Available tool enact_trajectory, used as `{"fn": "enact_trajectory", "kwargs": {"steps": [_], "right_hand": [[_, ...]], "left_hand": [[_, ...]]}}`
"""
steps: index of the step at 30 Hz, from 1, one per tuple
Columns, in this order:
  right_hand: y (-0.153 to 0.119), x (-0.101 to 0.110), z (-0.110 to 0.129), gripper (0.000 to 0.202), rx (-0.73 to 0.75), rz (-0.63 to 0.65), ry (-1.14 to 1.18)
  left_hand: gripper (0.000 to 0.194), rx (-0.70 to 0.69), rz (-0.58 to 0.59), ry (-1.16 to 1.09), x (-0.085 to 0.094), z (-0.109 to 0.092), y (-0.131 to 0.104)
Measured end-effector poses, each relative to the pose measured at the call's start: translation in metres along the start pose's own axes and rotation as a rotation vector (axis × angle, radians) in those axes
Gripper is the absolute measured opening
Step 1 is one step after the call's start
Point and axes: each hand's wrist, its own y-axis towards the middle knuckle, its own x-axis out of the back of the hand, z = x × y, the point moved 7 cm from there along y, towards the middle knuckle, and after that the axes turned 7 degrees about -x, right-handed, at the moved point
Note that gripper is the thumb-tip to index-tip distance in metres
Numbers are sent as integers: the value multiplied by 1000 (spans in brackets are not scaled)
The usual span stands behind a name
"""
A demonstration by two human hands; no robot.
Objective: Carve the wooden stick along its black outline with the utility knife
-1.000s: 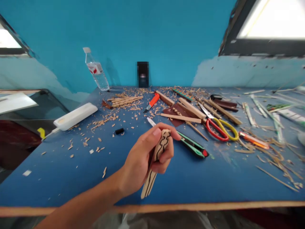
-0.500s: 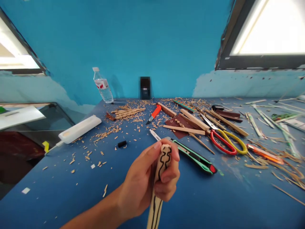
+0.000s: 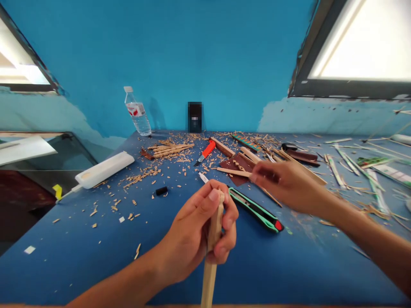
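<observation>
My left hand (image 3: 205,226) is wrapped round a pale wooden stick (image 3: 209,273), held upright with its notched top at the fingertips. No drawn lines show on the side facing me. My right hand (image 3: 272,182) reaches in from the right, over the wood pieces and the scissors, which it mostly hides. Its fingertips are at the end of a thin wooden strip (image 3: 233,172), and its fingers are blurred, so whether they grip anything is unclear. A green and black cutter (image 3: 255,209) lies between my hands, and a white pen (image 3: 203,177) is just behind my left hand.
An orange knife (image 3: 205,152) and a bundle of carved sticks (image 3: 173,149) lie among shavings. A water bottle (image 3: 138,113) stands at the back left, near a long white object (image 3: 105,170). A black cap (image 3: 161,191) is at mid-left. Plant strips (image 3: 369,179) lie at the right.
My right hand has come into view from the right, over the wood and scissors. The stick in my left hand has turned, so its black lines no longer show.
</observation>
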Motion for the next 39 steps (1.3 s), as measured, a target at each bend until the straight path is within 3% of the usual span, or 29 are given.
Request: {"fn": "enact_trajectory", "kwargs": {"steps": [3, 8, 16, 22, 24, 29, 32, 36, 39], "right_hand": [[-12, -33, -4, 31, -21, 108, -95], [-30, -60, -13, 31, -57, 99, -237], [-33, -61, -25, 23, -183, 93, -164], [-32, -51, -30, 26, -202, -68, 72], [-31, -50, -31, 28, -179, -95, 66], [-29, -60, -33, 22, -122, -17, -98], [-31, -49, -21, 19, 0, -134, -116], [-53, -11, 24, 29, 383, -367, 169], [-66, 1, 55, 40, 591, -324, 205]], "left_hand": [[22, 19, -33, 58, 2, 2, 0], [23, 55, -50, 80, 5, 5, -2], [10, 40, -68, 105, 19, 19, -5], [17, 104, -61, 273, 21, 25, -7], [18, 119, -53, 317, 21, 26, -5], [22, 23, -57, 335, 17, 24, -2], [29, 30, -103, 442, 18, 25, -3], [36, -20, -206, 867, 25, 13, -7], [36, -60, -182, 1017, 23, 10, -8]]}}
